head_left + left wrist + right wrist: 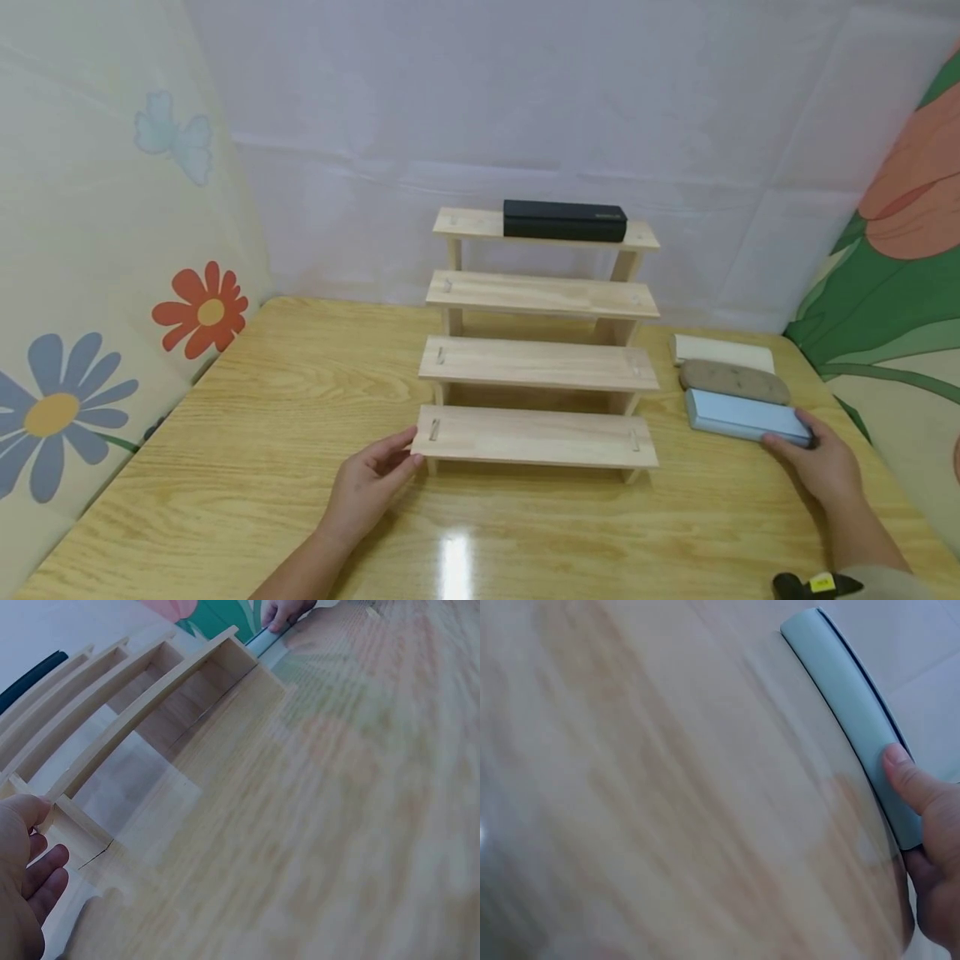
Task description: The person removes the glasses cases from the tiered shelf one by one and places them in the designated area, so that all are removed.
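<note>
Lying behind blue case (742, 414): brown case (733, 382), white case (723, 353).

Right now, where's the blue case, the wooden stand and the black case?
Blue case (742, 412), head view: its top.
Wooden stand (536, 437), head view: its bare lowest shelf.
Black case (564, 225), head view: its front side.

The yellow wood-grained surface (555, 533) is unobstructed between the pale wooden four-tier stand (534, 437) and the light-blue oblong case (742, 415). Behind that case, passage is blocked by a brown rounded case (733, 382) and a cream-white oblong case (723, 352). The top tier (468, 222) is partly occupied by a black oblong case (564, 222). The lowest tier's left end is obstructed by the left hand (369, 482).
</note>
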Demonstrator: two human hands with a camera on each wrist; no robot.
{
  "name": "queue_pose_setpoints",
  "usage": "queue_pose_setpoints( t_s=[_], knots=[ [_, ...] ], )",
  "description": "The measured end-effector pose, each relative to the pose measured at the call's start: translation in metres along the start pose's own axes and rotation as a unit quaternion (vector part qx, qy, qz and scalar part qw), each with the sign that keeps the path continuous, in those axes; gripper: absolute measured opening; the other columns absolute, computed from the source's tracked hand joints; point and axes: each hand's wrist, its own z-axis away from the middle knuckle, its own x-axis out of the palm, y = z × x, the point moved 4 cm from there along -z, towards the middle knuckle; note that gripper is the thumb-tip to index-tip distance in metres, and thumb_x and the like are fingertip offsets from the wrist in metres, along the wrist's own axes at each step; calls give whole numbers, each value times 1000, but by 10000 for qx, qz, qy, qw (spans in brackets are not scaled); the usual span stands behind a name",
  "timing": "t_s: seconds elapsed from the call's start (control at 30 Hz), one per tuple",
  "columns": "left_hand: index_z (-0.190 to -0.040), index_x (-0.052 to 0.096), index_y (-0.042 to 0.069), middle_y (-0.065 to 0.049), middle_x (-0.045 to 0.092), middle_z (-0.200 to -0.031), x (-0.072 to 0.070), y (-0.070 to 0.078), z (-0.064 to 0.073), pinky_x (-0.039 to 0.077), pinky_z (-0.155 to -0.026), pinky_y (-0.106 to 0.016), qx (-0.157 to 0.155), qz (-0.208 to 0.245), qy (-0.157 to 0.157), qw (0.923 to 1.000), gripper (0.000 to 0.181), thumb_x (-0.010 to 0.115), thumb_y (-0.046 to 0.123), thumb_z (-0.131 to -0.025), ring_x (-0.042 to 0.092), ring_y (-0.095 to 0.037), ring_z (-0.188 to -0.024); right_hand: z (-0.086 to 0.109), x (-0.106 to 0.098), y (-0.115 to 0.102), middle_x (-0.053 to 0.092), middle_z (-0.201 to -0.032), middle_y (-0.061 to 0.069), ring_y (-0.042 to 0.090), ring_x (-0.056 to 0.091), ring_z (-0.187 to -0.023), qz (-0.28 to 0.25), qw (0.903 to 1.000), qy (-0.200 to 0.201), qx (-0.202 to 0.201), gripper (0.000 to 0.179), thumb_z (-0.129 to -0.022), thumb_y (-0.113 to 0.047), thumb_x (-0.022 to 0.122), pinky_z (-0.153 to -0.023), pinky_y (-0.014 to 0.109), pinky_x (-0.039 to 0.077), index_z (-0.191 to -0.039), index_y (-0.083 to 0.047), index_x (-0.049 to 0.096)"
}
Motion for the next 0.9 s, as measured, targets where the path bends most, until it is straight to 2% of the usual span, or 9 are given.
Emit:
queue_pose_setpoints(
  t_s=[0.2,0.4,0.63,0.9],
  knots=[
    [-125,64,2,-15,65,-128,0,0,0,53,-80,-11,-5,7,1,10000,41,74,14,-88,65,0,-93,2,0,-4,9,-155,39,59,14,-139,-235,9996,70,-144,95,-95,-49,58,-113,68,19,-153,6,7],
    [-125,64,1,-16,65,-128,0,-1,0,53,-79,-11,21,63,2,10000,41,74,14,-87,65,0,-93,4,-3,-19,3,-157,37,62,12,-138,-482,9977,177,-446,92,-96,-48,58,-108,74,20,-155,2,7],
    [-124,64,0,-17,65,-128,0,1,1,53,-80,-11,65,66,19,10000,40,73,13,-88,62,8,-90,2,-7,-42,1,-159,34,67,18,-132,-570,9958,143,-707,91,-96,-49,57,-98,78,29,-156,-2,7],
    [-125,64,-1,-18,65,-128,0,2,1,53,-80,-11,81,158,-4,9998,40,73,11,-88,62,8,-91,-3,-10,-64,3,-160,32,67,15,-134,-853,9912,98,-1006,88,-97,-42,59,-103,76,26,-156,0,8]
  ],
)
